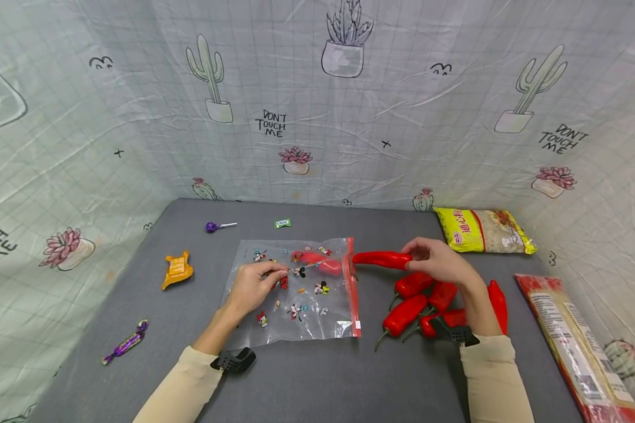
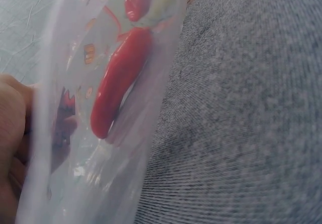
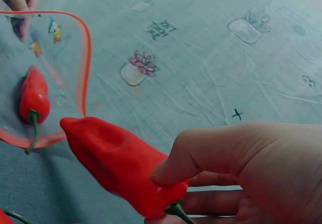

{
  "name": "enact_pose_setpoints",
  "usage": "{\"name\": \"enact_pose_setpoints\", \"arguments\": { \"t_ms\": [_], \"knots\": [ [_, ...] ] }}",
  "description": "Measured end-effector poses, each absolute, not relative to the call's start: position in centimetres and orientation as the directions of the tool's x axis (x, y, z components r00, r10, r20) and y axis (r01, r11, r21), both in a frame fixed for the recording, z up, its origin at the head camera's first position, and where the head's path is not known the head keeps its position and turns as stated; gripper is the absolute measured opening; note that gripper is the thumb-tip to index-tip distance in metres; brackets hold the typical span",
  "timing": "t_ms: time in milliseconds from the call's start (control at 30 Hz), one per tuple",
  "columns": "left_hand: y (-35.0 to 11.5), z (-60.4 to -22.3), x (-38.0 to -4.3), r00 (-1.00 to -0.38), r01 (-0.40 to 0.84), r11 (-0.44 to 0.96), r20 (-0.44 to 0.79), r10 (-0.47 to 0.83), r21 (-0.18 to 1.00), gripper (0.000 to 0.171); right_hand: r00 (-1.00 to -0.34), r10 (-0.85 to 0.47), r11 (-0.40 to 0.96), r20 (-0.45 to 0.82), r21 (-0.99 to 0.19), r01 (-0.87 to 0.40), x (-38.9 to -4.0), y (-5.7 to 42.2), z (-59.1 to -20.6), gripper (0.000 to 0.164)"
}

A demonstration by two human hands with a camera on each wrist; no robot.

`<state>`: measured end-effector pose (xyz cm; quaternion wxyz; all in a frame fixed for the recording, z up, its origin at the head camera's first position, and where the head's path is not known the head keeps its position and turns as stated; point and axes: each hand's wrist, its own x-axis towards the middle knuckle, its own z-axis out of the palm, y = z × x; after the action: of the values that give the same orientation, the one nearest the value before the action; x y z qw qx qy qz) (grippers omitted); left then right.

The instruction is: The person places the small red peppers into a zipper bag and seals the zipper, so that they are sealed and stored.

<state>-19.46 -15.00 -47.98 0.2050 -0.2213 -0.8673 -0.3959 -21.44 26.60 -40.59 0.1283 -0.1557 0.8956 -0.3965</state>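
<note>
A clear zip bag point(image 1: 307, 326) with cartoon prints and a red zip edge lies on the grey table. My left hand point(image 1: 256, 286) pinches its upper film, lifting it. Inside shows a red chili pepper point(image 2: 121, 83), with part of another above it in the left wrist view. My right hand point(image 1: 441, 261) grips a red chili pepper point(image 3: 121, 163) near its green stem, thumb on top. That pepper's tip points left, right at the bag's open red edge point(image 3: 86, 73). Several more red peppers point(image 1: 404, 315) lie on the table below my right hand and wrist.
Behind the right hand lies a yellow food packet point(image 1: 468, 229); a long red-and-clear packet point(image 1: 566, 335) is at the right edge. On the left are an orange packet point(image 1: 178, 268), a purple-wrapped candy point(image 1: 129, 342) and a lollipop point(image 1: 211, 227). A small green-and-white wrapper point(image 1: 283, 223) lies behind the bag.
</note>
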Motion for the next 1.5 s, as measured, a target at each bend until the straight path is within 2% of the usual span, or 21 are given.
{"name": "enact_pose_setpoints", "arguments": {
  "t_ms": [267, 700, 933, 1233, 1500],
  "knots": [
    [-14.7, -48.1, -19.6, -0.82, 0.544, 0.591, 0.528, 0.221, 0.596, 0.005, -0.903, -0.415, 0.663, -0.11, -0.716, -0.217, -21.4, 24.9, -41.1, 0.024],
    [-14.4, -48.7, -19.2, -0.821, 0.547, 0.567, 0.526, 0.22, 0.616, 0.006, -0.928, -0.36, 0.676, -0.097, -0.713, -0.188, -21.1, 20.9, -43.2, 0.027],
    [-14.4, -48.6, -19.2, -0.823, 0.542, 0.575, 0.524, 0.218, 0.612, 0.006, -0.967, -0.253, 0.657, -0.031, -0.739, -0.148, -21.0, 17.7, -45.1, 0.033],
    [-14.6, -48.5, -19.4, -0.815, 0.553, 0.58, 0.534, 0.226, 0.598, 0.006, -0.968, -0.197, 0.662, 0.155, -0.707, -0.248, -20.6, 14.3, -47.1, 0.024],
    [-14.8, -48.5, -19.5, -0.82, 0.546, 0.582, 0.527, 0.223, 0.603, 0.007, -0.967, -0.185, 0.643, 0.174, -0.723, -0.253, -20.7, 13.7, -47.3, 0.022]
  ]
}}
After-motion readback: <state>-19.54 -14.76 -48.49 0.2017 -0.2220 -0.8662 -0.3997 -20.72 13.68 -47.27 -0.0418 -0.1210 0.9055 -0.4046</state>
